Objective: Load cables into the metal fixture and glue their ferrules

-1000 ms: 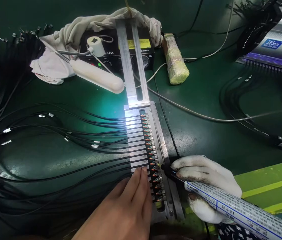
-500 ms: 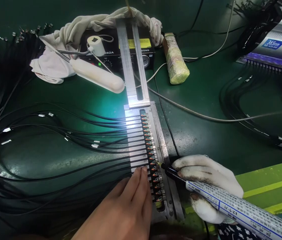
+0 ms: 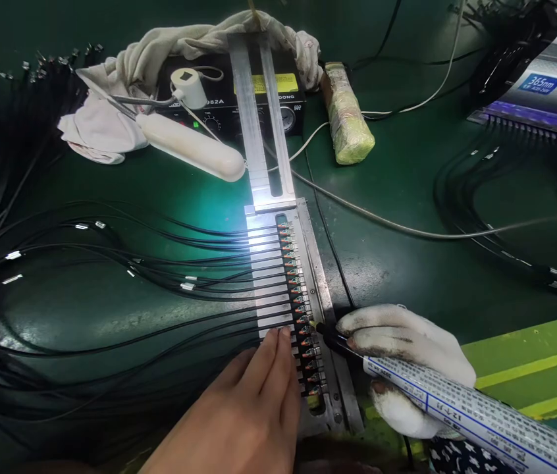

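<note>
A metal fixture (image 3: 315, 263) holds a row of small connectors (image 3: 299, 290) on the ends of black cables (image 3: 209, 262), which run off to the left. Bare, with fingers stretched out side by side, my left hand (image 3: 253, 388) rests its fingertips on the cables and the fixture's pale strip, just left of the connectors. My right hand (image 3: 407, 349), in a white glove with dirty fingertips, is closed around a labelled glue syringe (image 3: 456, 401). The syringe's black front end points left, and its thin yellowish tip is at a connector near my left fingertips; exact contact is too small to tell.
Behind the fixture stands a black 982A control box (image 3: 224, 112) with a cloth (image 3: 174, 49) over it. A white lamp (image 3: 192, 148) lights the fixture. A wrapped block (image 3: 347, 118) lies behind. At right is a 365nm unit (image 3: 548, 82) with more cables.
My right hand and the syringe have shifted very slightly left. My left hand stays in the same place on the fixture, and the cables look unchanged.
</note>
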`<state>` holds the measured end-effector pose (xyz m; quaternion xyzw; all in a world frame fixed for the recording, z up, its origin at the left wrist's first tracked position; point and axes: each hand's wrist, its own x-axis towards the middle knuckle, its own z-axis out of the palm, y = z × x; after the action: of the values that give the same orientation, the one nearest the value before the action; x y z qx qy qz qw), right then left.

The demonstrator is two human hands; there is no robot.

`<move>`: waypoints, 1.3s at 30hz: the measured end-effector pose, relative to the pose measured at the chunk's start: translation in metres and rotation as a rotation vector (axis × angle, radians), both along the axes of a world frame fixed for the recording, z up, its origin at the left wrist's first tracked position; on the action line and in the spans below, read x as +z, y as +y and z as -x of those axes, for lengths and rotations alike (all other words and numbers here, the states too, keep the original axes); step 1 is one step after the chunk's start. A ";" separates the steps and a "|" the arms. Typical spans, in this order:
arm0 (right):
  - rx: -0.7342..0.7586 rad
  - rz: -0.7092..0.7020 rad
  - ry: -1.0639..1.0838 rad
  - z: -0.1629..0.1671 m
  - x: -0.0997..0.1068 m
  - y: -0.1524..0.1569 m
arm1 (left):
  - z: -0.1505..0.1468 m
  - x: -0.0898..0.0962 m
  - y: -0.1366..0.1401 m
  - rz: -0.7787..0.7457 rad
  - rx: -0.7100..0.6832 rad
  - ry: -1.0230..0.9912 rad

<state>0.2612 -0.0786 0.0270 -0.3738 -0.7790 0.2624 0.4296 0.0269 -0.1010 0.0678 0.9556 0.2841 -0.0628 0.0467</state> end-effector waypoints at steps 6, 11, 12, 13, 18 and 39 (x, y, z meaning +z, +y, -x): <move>0.007 0.008 0.012 -0.001 0.000 -0.002 | -0.001 0.000 0.002 0.008 -0.004 0.010; 0.010 0.021 0.005 -0.002 -0.001 -0.004 | -0.001 0.000 0.003 -0.001 -0.006 0.011; 0.015 0.016 0.007 -0.002 -0.002 -0.004 | -0.001 0.000 0.003 -0.006 -0.008 0.010; 0.016 0.013 0.011 -0.003 -0.002 -0.004 | -0.001 0.000 0.003 -0.006 -0.009 0.016; 0.015 0.025 0.026 -0.002 -0.002 -0.003 | 0.000 0.002 0.003 -0.004 -0.015 0.019; 0.013 0.007 0.002 -0.002 0.001 0.004 | 0.000 0.002 0.005 0.013 -0.029 0.016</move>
<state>0.2632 -0.0748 0.0283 -0.3700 -0.7800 0.2684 0.4273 0.0267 -0.0961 0.0703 0.9587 0.2703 -0.0731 0.0497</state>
